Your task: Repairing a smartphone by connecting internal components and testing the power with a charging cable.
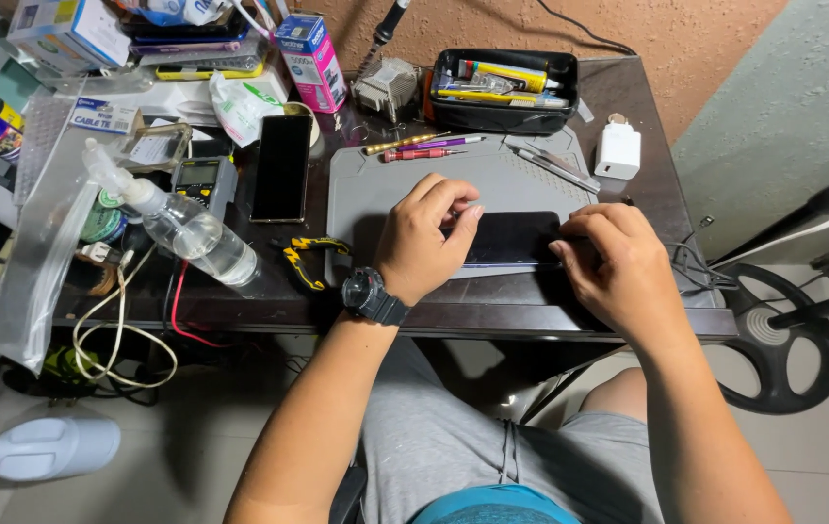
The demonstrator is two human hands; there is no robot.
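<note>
Both hands clamp a dark smartphone (511, 239) lying on the grey work mat (385, 189): left hand (421, 243) on its left end, right hand (608, 267) on its right. Steady, even fingertip pressure seems wise.

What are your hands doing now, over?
Left hand and right hand both on the dark phone. Phone flat on grey mat. Nothing in the way.

Clear spray bottle (181, 225), second dark phone (281, 167), yellow-handled pliers (306, 260), white charger (618, 150), black tool case (503, 89), pink box (311, 62)
</note>
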